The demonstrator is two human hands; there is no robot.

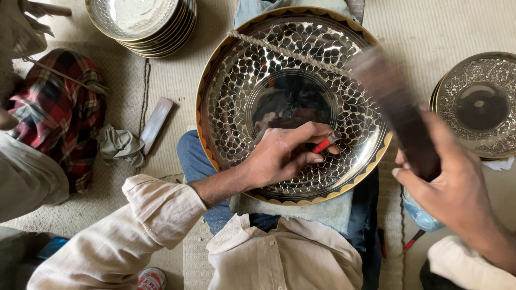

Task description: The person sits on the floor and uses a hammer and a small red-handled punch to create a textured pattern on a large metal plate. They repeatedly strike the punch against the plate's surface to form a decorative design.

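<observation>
Here your left hand [282, 156] pinches a red-tipped chisel [324, 144] against the engraved plate [293, 102] on your lap, its long axis pointing up-right, while your right hand [451, 185] grips a dark mallet [395, 104] angled up-left.

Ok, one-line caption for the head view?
Left hand presses a red-tipped tool to an engraved metal plate; right hand raises a dark mallet.

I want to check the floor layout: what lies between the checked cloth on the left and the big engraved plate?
In the head view, a crumpled grey rag and a flat dark bar lie on the mat between the checked cloth and the plate.
</observation>
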